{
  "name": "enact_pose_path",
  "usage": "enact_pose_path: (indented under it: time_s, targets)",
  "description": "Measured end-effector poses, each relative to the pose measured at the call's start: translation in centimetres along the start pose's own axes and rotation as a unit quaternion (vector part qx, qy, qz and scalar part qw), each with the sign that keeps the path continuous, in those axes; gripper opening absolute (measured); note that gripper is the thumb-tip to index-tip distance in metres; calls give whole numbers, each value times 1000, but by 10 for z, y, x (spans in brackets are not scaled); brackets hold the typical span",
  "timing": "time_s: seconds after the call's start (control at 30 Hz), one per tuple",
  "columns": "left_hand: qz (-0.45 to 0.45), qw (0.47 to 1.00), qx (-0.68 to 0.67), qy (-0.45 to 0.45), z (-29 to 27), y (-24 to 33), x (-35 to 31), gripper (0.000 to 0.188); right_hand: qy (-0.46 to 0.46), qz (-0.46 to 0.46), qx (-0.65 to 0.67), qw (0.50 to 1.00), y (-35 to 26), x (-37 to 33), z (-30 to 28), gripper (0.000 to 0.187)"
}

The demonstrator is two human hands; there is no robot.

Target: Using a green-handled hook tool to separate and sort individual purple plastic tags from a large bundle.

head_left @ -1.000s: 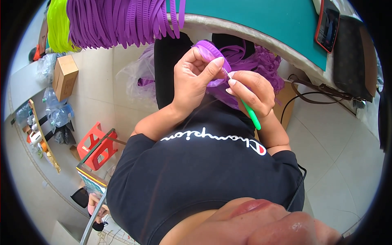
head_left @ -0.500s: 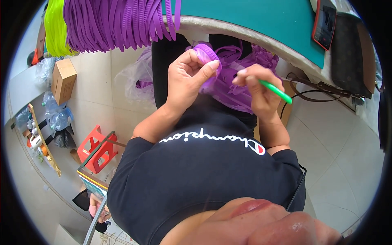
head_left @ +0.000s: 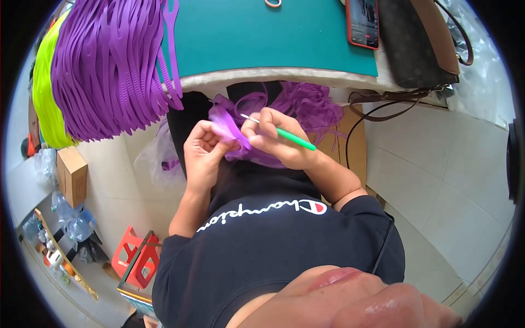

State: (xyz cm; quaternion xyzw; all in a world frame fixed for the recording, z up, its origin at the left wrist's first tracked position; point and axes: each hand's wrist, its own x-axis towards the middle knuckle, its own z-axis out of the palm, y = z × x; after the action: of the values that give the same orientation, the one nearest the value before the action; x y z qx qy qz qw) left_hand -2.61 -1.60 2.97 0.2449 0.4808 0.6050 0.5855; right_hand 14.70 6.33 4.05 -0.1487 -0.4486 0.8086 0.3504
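The left hand (head_left: 202,156) has its fingers pinched on a purple strap (head_left: 233,135), held over the lap. The right hand (head_left: 284,143), just beside it, has its fingers closed around a green tool (head_left: 296,139), the thin metal tip pointing left; whether this hand touches the strap I cannot tell. Purple scraps (head_left: 309,104) heap beyond, under the edge of the counter (head_left: 273,52). On the counter, purple bands (head_left: 112,71) and lime bands (head_left: 46,93) hang over at left; a phone (head_left: 363,24) and a bag (head_left: 418,46) lie at right.
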Motion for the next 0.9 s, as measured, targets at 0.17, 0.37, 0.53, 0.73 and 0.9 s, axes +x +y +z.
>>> enact_pose_path:
  time_s: [0.17, 0.37, 0.53, 0.73, 0.9]
  targets:
    - [-20, 991, 5, 133, -56, -30, 16, 18, -157, -26, 57, 986, -25, -16, -18, 34]
    - [4, 965, -13, 261, -132, -59, 12, 9, -441, -103, 182, 873, -45, -20, -47, 31]
    - [-26, 947, -23, 320, -164, -63, 4, 12, -310, -156, 203, 916, -52, -23, -51, 28]
    - [31, 912, 8, 408, -207, -70, -18, 11, -101, -172, 223, 954, -41, -2, -45, 32]
    - [35, 882, -1, 470, -263, -91, -32, 11, -116, -225, 414, 874, -81, -17, -82, 27]
